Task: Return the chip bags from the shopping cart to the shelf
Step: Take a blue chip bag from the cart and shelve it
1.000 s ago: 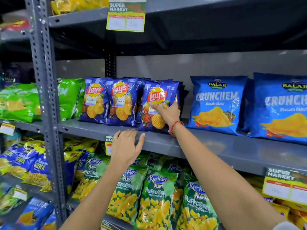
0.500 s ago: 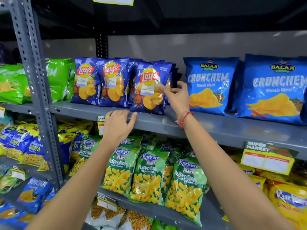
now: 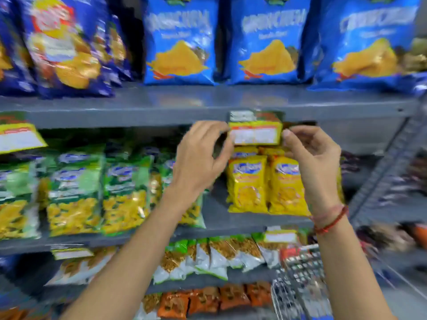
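Note:
Blurred dark blue Lay's chip bags (image 3: pixel 64 47) stand at the top left on the grey shelf (image 3: pixel 161 105). Both of my hands are empty and raised in front of the shelf's edge. My left hand (image 3: pixel 201 158) has its thumb and fingers apart beside the left edge of a yellow price tag (image 3: pixel 255 133). My right hand (image 3: pixel 312 155), loosely curled with a red thread at the wrist, is at the tag's right edge. Whether either hand touches the tag is unclear. The wire shopping cart (image 3: pixel 300 276) shows at the bottom right; its contents are hidden.
Three light blue Crunchem bags (image 3: pixel 265 42) fill the upper shelf's right side. Below are green Puffcorn bags (image 3: pixel 76 192) and yellow bags (image 3: pixel 265 185). Lower shelves hold white-green (image 3: pixel 208 259) and orange packets (image 3: pixel 208 299). Another rack (image 3: pixel 392 176) stands at the right.
My right hand has let go of the Lay's bag, which stays on the shelf. The view swung right and down, and both hands moved to the price tag.

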Tool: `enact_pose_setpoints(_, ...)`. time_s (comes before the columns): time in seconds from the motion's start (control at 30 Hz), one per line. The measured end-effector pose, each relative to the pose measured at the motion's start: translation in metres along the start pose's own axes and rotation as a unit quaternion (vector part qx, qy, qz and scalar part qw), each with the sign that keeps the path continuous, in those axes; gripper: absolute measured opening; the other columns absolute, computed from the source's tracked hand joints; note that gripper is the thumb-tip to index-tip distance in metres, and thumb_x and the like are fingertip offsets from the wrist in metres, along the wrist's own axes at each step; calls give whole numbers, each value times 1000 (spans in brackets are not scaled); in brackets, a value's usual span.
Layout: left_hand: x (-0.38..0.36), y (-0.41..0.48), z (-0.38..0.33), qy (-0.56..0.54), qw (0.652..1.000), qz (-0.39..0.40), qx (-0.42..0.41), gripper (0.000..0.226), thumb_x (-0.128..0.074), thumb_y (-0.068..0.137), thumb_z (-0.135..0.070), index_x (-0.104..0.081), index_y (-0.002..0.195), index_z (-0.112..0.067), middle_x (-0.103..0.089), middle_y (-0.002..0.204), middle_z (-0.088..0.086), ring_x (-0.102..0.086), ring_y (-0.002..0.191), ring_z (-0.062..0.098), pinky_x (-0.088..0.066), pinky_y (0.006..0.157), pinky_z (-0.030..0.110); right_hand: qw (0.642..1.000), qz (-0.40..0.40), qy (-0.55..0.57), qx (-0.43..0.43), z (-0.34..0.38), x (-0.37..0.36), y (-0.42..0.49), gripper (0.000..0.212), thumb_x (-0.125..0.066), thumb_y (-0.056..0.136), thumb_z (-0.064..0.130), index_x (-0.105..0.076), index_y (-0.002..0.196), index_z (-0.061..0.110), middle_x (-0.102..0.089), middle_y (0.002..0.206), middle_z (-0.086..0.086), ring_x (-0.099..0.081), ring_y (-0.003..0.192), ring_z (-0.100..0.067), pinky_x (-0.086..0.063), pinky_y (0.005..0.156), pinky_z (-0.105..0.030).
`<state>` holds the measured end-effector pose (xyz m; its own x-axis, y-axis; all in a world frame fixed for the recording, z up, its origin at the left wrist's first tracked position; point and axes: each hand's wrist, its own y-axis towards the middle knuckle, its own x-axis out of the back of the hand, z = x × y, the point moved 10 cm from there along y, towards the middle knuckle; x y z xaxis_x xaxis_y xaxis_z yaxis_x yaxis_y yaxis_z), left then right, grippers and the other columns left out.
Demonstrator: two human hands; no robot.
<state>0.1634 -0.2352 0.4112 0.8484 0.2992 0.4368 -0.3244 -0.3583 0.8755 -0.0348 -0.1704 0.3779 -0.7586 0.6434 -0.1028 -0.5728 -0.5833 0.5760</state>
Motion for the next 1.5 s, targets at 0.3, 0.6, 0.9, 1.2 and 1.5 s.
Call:
enact_pose_setpoints(0.3, -263, -166, -107, -205, 908, 362, 50, 30, -51, 89, -25, -66, 101, -2, -69, 102, 18, -63, 99, 32, -40, 88, 33, 917, -183, -199, -294, -183, 266, -166, 7, -68, 84, 15, -61, 81, 15, -66, 84, -16, -60, 66, -9, -50, 66, -23)
enact_pose_setpoints(0.6, -429, -351, -193, -208, 715, 662, 80, 46, -46, 95, -33, -44, 133, -7, -44, 140, 17, -38, 130, 30, -28, 106, 35, 688, -323, -162, -629, -323, 386, -427, 53, -72, 81, 31, -55, 118, -3, -57, 102, -13, -51, 92, -22, -44, 78, -36)
enact_pose_setpoints(0.9, -547, -504, -196, -87, 569, 811, 106, 89, -66, 84, -26, -7, 145, -1, -32, 148, 26, -33, 134, 39, -31, 108, 39, 645, -497, -60, -578, -391, 401, -468, 58, -76, 77, 15, -51, 126, -3, -59, 125, -10, -57, 113, -23, -51, 79, -18)
enact_pose_setpoints(1.2, -556, -590, -198, -172, 397, 876, 211, 100, -87, 56, -32, -36, 137, -5, -47, 141, 14, -49, 125, 29, -40, 107, 45, 603, -524, -12, -601, -429, 414, -506, 90, -82, 71, 26, -29, 139, -1, -55, 103, -16, -52, 74, -20, -44, 64, -30)
enact_pose_setpoints(1.5, -523, -551, -212, -159, 364, 895, 205, 91, -80, 61, -49, -38, 134, -14, -50, 124, -4, -60, 108, 17, -51, 87, 28, 588, -541, 12, -601, -382, 419, -517, 105, -84, 63, 39, -26, 143, 4, -62, 110, -10, -62, 94, -27, -50, 77, -38)
